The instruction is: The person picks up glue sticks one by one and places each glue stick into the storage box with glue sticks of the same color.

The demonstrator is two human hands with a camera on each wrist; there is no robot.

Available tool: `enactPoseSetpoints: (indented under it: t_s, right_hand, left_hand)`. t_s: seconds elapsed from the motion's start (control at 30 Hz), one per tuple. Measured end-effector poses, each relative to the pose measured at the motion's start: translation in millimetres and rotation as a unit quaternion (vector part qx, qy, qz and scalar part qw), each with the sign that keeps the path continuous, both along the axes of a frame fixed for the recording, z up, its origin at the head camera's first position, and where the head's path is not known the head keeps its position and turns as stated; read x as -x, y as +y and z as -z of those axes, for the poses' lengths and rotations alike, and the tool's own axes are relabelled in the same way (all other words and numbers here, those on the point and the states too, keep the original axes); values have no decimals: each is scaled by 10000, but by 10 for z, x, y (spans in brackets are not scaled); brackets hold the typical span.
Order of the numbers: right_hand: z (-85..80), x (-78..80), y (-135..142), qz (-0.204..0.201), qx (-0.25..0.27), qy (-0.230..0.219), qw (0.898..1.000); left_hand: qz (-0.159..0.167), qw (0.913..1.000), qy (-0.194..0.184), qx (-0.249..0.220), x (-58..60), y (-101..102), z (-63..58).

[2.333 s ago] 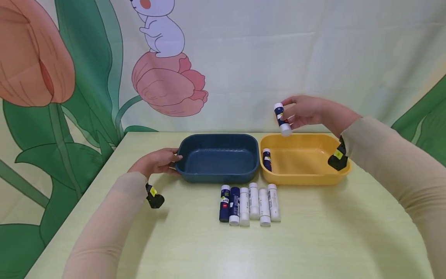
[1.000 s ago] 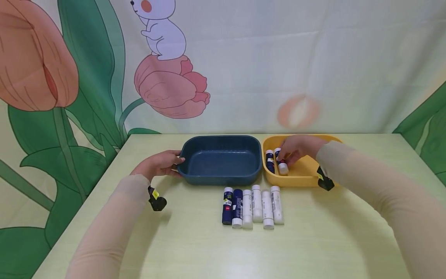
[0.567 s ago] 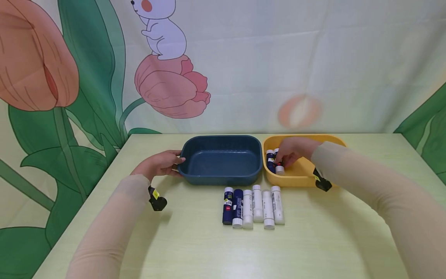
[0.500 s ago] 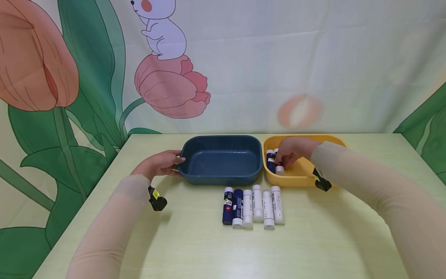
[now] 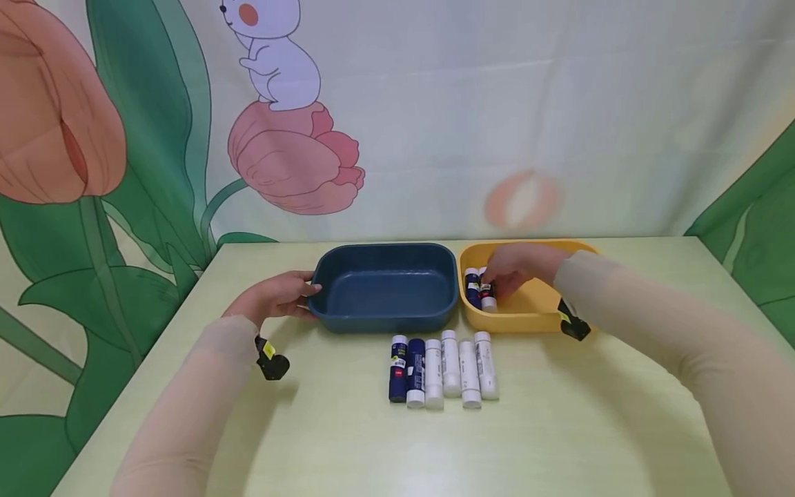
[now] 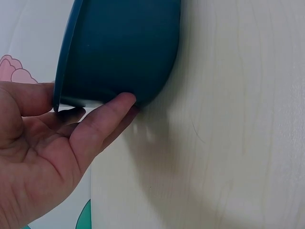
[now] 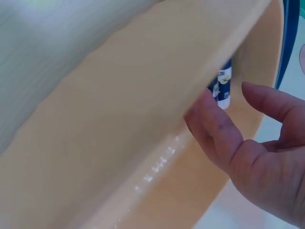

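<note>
printed cloth: upright, behind the far edge of the tabletop.

blue tray: open side up, near the far edge; bare floor visible.

yellow tray: right of the blue tray, near the same edge; contact between the 2 rims cannot be determined. contents: 2 dark blue glue sticks with white ends, side by side at the left end, namely the outer stick next to the left wall and the inner stick.

left hand: between the tabletop's left edge and the blue tray. thumb at the rim, fingers against the outer wall, gripping the left end. loose glue sticks are apart from it, towards the near edge and right.

right hand: inside the yellow tray, just right of the inner stick. fingers loosely bent, fingertips at that stick; thumb spread away. fingertip pressure cannot be determined.

loose glue sticks: 6, lying in 1 row on the near side of the trays; 2 dark blue sticks at left, 4 white sticks at right.
</note>
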State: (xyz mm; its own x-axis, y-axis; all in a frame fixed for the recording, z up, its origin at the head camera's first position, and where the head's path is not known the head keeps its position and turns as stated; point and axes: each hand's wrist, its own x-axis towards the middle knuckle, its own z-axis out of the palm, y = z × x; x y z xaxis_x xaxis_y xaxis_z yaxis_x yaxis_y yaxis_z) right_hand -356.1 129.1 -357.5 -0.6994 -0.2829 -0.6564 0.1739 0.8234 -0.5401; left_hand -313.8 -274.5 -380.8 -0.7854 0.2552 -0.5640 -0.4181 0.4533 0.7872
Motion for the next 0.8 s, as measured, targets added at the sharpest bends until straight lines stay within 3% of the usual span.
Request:
enactPoseSetpoints:
  t_s: [0.23,0.47,0.63,0.8]
  right_hand:
    - [-234,-151,134,-98,364,195,9991]
    - [-567,-411,297,-139,703,966,9927]
    - [-665,-628,400,-47,1013,1619,9816]
    - [-632,-921,473,158,1361,2332,9627]
  left_hand:
    - [-66,10000,-32,-30,-10,7,-23]
    - [-56,10000,-38,-33,-20,-27,-18]
    - [-21,10000,14,-55,-14,-26,-18]
    - [-24,10000,18,-64,-6,14,-3]
